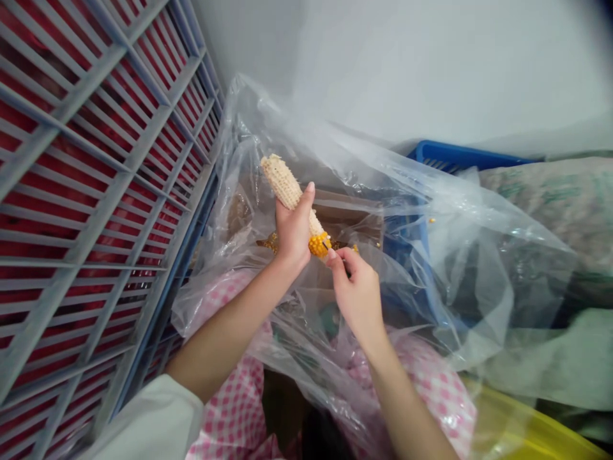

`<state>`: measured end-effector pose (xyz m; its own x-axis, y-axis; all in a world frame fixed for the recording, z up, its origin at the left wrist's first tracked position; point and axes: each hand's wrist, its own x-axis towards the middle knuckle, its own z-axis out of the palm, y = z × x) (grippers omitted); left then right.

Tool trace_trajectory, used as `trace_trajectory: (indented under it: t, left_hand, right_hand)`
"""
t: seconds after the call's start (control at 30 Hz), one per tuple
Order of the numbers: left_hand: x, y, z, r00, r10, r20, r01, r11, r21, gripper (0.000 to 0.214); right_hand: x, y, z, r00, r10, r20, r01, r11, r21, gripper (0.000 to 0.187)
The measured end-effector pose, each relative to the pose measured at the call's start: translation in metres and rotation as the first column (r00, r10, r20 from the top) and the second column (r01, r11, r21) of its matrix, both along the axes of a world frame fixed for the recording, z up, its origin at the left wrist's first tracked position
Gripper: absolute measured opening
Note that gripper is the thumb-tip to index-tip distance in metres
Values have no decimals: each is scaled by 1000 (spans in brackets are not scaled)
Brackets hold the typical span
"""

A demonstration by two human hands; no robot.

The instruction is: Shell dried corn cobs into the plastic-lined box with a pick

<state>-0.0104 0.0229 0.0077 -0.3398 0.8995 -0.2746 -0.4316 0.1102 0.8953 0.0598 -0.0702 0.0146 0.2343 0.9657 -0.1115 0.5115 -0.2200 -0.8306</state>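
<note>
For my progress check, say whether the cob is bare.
Mostly bare on the visible side: the cob is pale, but yellow kernels cover the end by the right hand.

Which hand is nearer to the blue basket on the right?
Right. The right hand, fingertips at the yellow kernels, is on the side toward the blue basket; the left hand grips the corn cob farther from it.

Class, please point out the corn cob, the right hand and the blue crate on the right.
Corn cob (283,182): head view, on its bare, pale part.
Right hand (358,287): head view, on the back of the hand.
Blue crate (460,153): head view, on its rim.
</note>
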Motion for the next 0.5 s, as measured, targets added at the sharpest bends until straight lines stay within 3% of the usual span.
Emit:
trace_trajectory:
  t: [0.07,0.13,0.23,0.27,0.3,0.33,0.4,0.43,0.5]
  left_hand:
    - [1,-1,-4,998,53,-21,-52,998,47,33]
    - [4,-3,-8,994,106,-19,-105,993,62,39]
    - [5,-4,-12,992,128,-15,-127,990,57,44]
    - [5,-3,-11,992,127,-13,-125,990,70,44]
    - [3,-2,-10,992,127,-9,-125,988,88,44]
    - [1,0,-8,992,129,-4,-128,986,103,44]
    - [-3,3,-5,990,139,2,-139,985,103,41]
    - [-5,5,-4,990,140,0,-140,986,95,40]
    - [-6,7,-3,991,134,1,-133,987,93,39]
  right_hand:
    - [-11,0,-7,992,-83,-98,83,997,-2,30]
    - [-23,2,-13,928,-203,-312,198,979,-50,29]
    - [-30,7,-16,664,-361,-655,283,932,-226,28]
    - [-27,9,-14,597,-383,-705,267,924,-275,28]
    - [-22,10,-11,581,-380,-720,236,925,-297,28]
    - [-15,10,-8,623,-347,-701,199,937,-286,28]
    - [1,9,2,822,-192,-536,111,977,-180,31]
    - [9,8,7,924,-89,-373,58,994,-93,31]
    - [18,4,15,999,50,-22,-50,999,2,29]
